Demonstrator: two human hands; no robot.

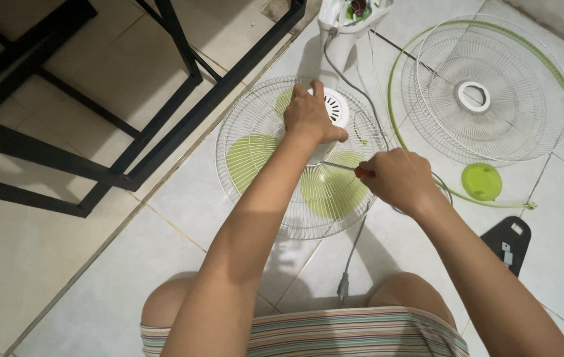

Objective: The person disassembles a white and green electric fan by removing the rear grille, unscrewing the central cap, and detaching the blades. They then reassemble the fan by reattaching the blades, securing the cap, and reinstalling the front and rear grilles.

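1. I see my left hand [311, 116] pressed flat, fingers spread, on the white motor housing [335, 109].
2. My right hand [397, 178] is clamped on a red-handled screwdriver [348, 168].
3. The rear fan guard [255, 142], white wire over green blades [249, 158], lies on the tiled floor [50, 251].

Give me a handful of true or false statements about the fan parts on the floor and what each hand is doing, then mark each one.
1. The left hand rests on the white motor housing. True.
2. The right hand holds a pair of scissors. False: it grips a screwdriver with a red handle.
3. The green blades sit behind a wire grille. True.
4. The detached grille lies on a chair. False: it lies on the tiled floor.
5. The round green cap is blue. False: it is green.
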